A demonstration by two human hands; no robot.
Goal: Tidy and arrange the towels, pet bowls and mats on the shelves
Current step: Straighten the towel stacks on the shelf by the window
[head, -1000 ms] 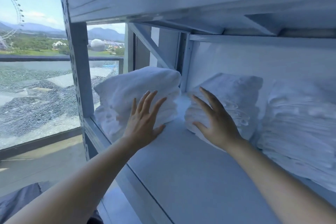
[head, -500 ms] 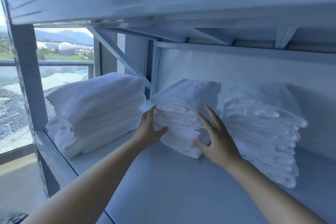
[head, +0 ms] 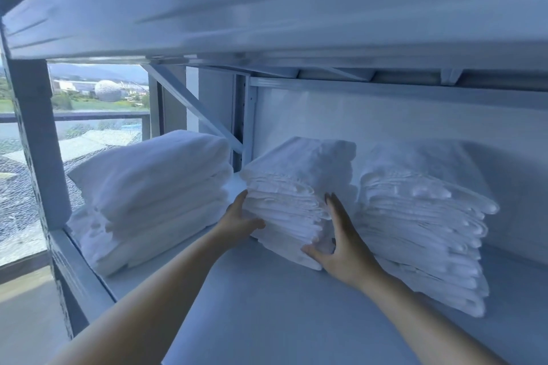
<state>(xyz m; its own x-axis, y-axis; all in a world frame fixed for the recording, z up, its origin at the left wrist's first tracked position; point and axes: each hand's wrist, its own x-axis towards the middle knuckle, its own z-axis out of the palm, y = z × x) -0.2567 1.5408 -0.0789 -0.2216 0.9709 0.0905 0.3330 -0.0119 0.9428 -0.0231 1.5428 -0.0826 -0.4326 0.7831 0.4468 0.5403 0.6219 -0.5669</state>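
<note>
Three stacks of folded white towels sit on a pale shelf board [head: 267, 305]. The middle stack [head: 296, 187] is held from both sides: my left hand [head: 237, 222] presses flat on its left face with the thumb under its front edge, and my right hand [head: 341, 246] lies along its right side with the thumb at its lower front corner. A bulky left stack [head: 154, 192] stands at the shelf's left end. The taller right stack [head: 421, 222] leans forward, close against the middle one. No pet bowls or mats are in view.
The shelf above [head: 267, 9] hangs low over the stacks. A grey metal upright [head: 32, 142] and a diagonal brace [head: 192, 107] frame the left end. Behind it is a window with cracked glass [head: 17, 201]. A white wall [head: 385, 121] backs the shelf.
My hands left the left stack's front and closed in on both sides of the middle stack. The view has swung right and nearer, bringing the right stack fully into sight.
</note>
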